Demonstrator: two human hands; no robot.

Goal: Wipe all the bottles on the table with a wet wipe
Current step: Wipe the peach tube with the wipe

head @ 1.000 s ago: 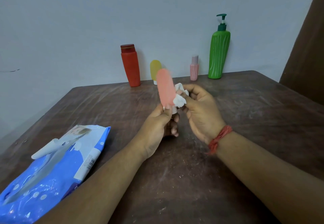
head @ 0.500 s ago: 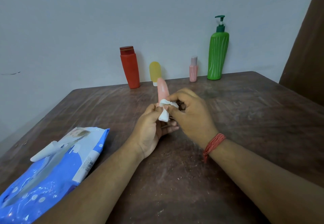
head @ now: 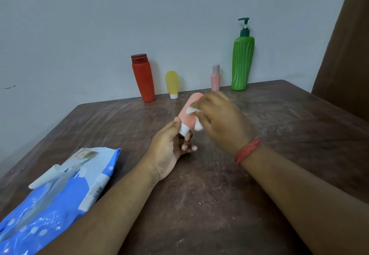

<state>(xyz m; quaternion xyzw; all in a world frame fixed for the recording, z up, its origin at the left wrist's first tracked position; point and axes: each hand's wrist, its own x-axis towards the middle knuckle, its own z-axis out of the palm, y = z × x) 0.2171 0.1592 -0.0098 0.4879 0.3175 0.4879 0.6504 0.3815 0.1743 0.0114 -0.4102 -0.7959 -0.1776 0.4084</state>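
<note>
A pink tube bottle [head: 187, 115] with a white cap is held cap-down over the middle of the table, tilted to the right. My left hand [head: 169, 146] grips it by the cap. My right hand [head: 219, 118] holds a crumpled white wet wipe [head: 194, 117] against the tube's upper side, fingers curled round it. Along the back edge by the wall stand a red bottle [head: 143, 78], a small yellow tube [head: 172, 84], a small pink bottle [head: 215, 79] and a tall green pump bottle [head: 242, 59].
A blue pack of wet wipes [head: 60, 194] lies at the near left, its white flap lifted. The brown wooden table [head: 279, 134] is scuffed. A dark brown panel [head: 345, 45] rises at the far right beside the table's edge.
The pink tube has tilted from upright toward the right. My right hand with the wipe has slid up along it from the lower part toward its top.
</note>
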